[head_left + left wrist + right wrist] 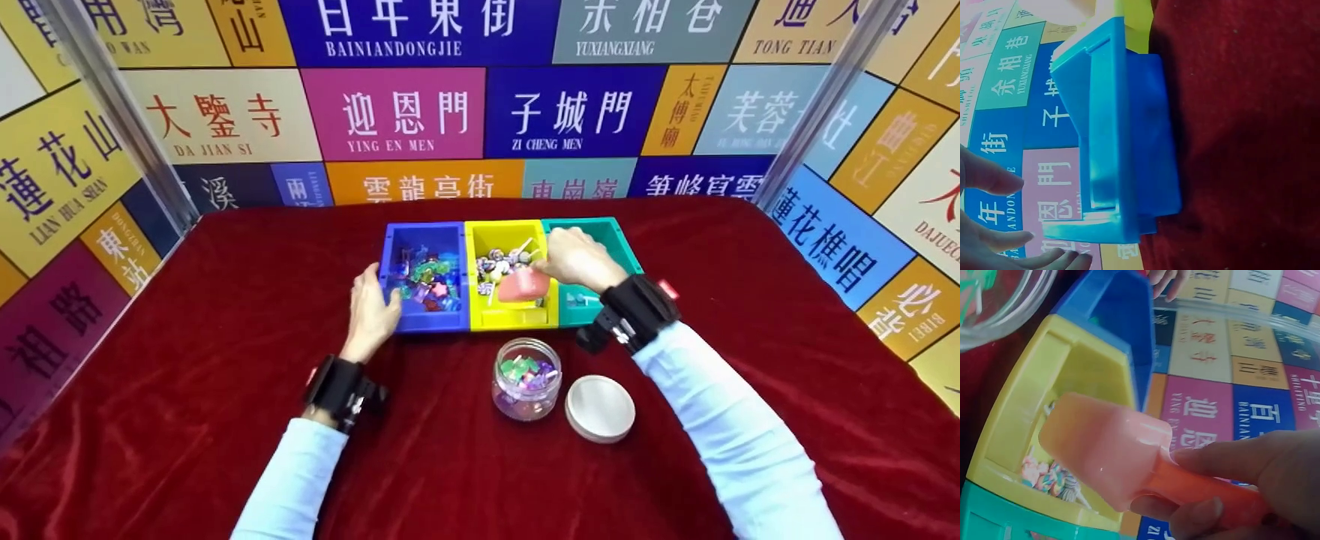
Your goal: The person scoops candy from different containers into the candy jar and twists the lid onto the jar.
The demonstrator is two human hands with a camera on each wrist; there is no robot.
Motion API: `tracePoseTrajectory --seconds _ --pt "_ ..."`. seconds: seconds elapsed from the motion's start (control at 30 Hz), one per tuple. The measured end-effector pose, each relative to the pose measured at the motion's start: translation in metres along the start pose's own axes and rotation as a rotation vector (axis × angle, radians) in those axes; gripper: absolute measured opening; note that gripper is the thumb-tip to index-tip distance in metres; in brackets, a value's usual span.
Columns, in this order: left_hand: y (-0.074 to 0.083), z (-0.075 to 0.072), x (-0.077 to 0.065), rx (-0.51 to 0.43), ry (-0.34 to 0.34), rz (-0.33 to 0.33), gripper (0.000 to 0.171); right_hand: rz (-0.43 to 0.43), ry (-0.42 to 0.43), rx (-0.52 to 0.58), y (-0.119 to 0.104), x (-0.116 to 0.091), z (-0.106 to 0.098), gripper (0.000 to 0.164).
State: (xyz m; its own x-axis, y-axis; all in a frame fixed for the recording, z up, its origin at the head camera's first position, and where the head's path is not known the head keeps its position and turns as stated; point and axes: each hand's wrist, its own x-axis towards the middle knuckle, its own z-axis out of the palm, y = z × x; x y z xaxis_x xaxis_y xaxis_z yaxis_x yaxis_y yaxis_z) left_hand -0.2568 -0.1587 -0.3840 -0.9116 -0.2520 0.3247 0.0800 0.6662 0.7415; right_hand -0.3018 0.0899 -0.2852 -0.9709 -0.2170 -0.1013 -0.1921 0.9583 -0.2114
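My right hand (576, 257) grips the handle of a pink scoop (523, 285) above the yellow bin (513, 319). Seen from the right wrist, the scoop's bowl (1103, 453) tilts over that bin, where small wrapped lollipops (501, 264) lie. My left hand (371, 309) is at the left side of the blue bin (427, 324), its fingers spread and loosely bent, holding nothing. Whether it touches the bin wall I cannot tell. Shiny coloured pieces (431, 281) fill the bottom of the blue bin. The teal bin (624, 244) is partly hidden behind my right hand and wrist.
In front of the bins stands a clear lidless jar (526, 409) with colourful pieces and white sticks inside. A silvery round lid (600, 407) lies to its right. Dark red cloth (225, 315) covers the table, with a printed panel wall (405, 112) behind.
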Motion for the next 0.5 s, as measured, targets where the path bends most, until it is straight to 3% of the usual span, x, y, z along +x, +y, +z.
tracePoseTrajectory --seconds 0.2,0.33,0.5 --pt "-0.003 0.004 0.004 0.044 -0.07 -0.005 0.047 0.064 -0.051 -0.058 -0.006 0.013 0.008 0.029" --pt "-0.006 0.004 0.005 0.047 -0.084 -0.011 0.048 0.125 -0.053 -0.076 -0.015 0.018 0.011 0.014" --pt "-0.01 0.003 0.006 0.041 -0.078 -0.019 0.049 0.122 -0.018 -0.087 -0.023 0.02 0.016 0.023"
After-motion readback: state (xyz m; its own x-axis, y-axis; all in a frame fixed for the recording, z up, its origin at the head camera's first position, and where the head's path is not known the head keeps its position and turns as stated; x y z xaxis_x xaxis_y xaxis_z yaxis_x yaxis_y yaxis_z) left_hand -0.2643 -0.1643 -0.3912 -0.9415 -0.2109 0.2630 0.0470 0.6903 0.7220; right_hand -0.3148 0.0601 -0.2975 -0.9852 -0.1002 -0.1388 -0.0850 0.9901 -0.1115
